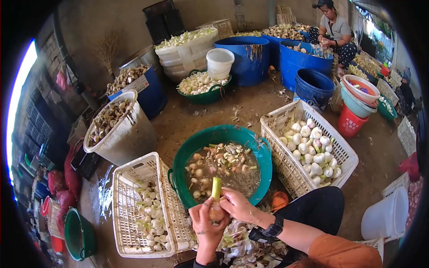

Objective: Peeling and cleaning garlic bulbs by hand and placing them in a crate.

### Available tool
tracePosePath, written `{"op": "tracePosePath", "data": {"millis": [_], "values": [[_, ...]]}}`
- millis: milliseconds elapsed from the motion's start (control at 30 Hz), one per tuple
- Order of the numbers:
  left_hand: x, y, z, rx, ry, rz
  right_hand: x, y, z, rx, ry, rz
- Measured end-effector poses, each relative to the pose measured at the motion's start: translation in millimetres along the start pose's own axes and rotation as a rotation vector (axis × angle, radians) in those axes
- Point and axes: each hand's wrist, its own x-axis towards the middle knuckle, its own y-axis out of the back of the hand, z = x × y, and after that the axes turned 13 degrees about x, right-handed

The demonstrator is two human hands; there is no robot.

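Both of my hands are on one garlic bulb point(217, 211) with a thick green stem stub pointing up, over the near rim of a green plastic tub point(264, 171). My left hand point(205, 221) grips the bulb from the left and below. The fingers of my right hand point(236, 202) pinch it at the upper right, by the stem's base. Murky water in the tub holds brownish unpeeled garlic bulbs point(201, 174). Peeled garlic bulbs point(154, 217) lie in the white plastic crate at left, and larger white garlic bulbs point(315, 150) in the crate at right. Garlic skins point(238, 238) are heaped below my hands.
A white bucket point(140, 134) of dirty garlic stands at upper left. Farther back are blue drums point(243, 63), a green basin point(204, 97) of garlic and a dark blue bucket point(313, 88). A co-worker point(335, 33) sits at upper right, near stacked basins point(358, 97).
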Motion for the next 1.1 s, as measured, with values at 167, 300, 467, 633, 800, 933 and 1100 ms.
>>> {"op": "tracePosePath", "data": {"millis": [167,300,467,633,800,933,1100], "values": [[0,1,5,-1.000,0.303,-0.202,-3,19,-4,0.712,-0.393,-0.130],[2,0,0,-1.104,0.384,-0.205,2,9,-15,0.556,-0.376,-0.261],[5,1,2,-1.295,0.559,-0.222,1,0,-1,0.321,-0.191,-0.040],[2,14,-27,-1.468,0.618,-0.245,-5,1,-11,0.462,-0.365,-0.148],[1,3,-20,-0.658,0.533,-0.307,-4,-13,-6,0.222,0.018,0.017],[-1,-6,-19,-0.840,0.567,-0.263,-6,4,0,0.632,-0.329,0.020],[-3,-2,-27,-1.327,0.443,-0.371,1,14,8,1.363,-0.536,0.225]]}}
